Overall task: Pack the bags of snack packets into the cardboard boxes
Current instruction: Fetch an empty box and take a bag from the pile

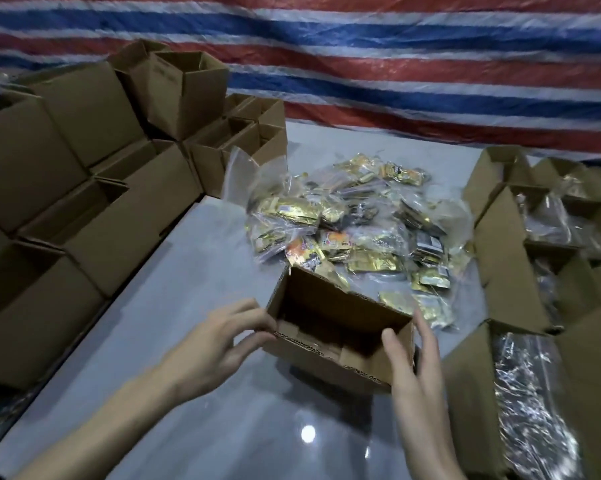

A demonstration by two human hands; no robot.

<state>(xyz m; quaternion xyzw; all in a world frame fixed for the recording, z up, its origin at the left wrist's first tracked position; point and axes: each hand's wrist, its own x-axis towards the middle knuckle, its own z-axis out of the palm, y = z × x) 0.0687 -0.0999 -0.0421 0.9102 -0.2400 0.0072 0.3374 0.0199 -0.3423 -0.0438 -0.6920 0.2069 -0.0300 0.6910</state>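
Both bare forearms reach forward, the left hand [211,344] with fingers curled in a pinch, the right hand [416,367] upright with thumb hooked

A makeshift packing room: stacked cardboard boxes [84,188], a striped tarpaulin [396,64] wall (red, white, blue), a grey table [188,393].

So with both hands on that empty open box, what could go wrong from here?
The open box is tilted between the left hand and right hand; its bottom flaps look loosely folded, so bags might push through. The pile of bags is slippery plastic, so one could slide off when grabbed.
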